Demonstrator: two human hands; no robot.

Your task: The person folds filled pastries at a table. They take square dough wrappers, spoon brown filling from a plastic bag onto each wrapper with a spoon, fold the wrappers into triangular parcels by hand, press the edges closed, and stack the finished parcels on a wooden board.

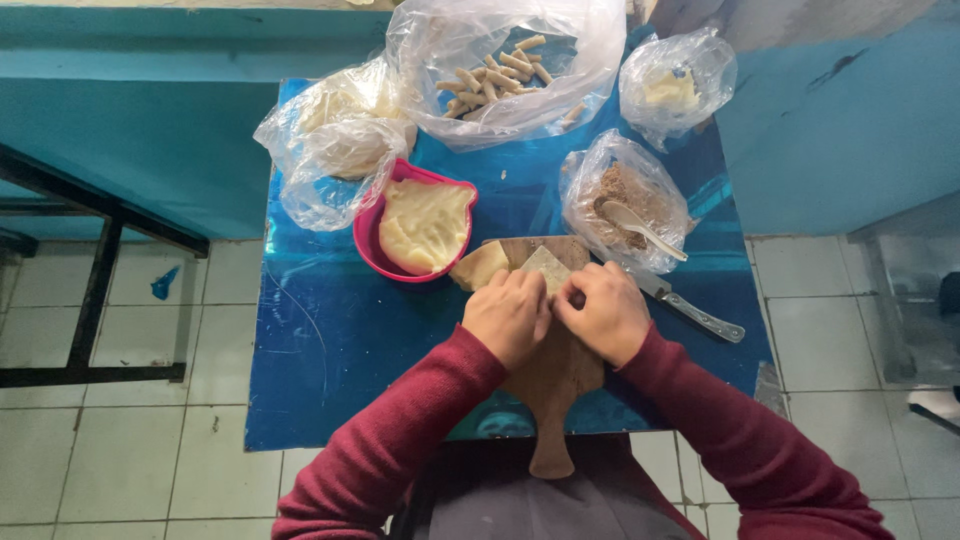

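Both hands (558, 315) pinching pastry wrapper (546, 268), on wooden board (556, 385)

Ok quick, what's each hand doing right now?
Left hand: fingers curled down on the pale wrapper on the wooden board.
Right hand: fingers closed, pinching the same wrapper.

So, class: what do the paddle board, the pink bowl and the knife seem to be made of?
Board: wood, going by the matte brown grain. Bowl: probably plastic, with a smooth, evenly pink rim. Knife: metal, shiny and grey; the handle material is unclear.
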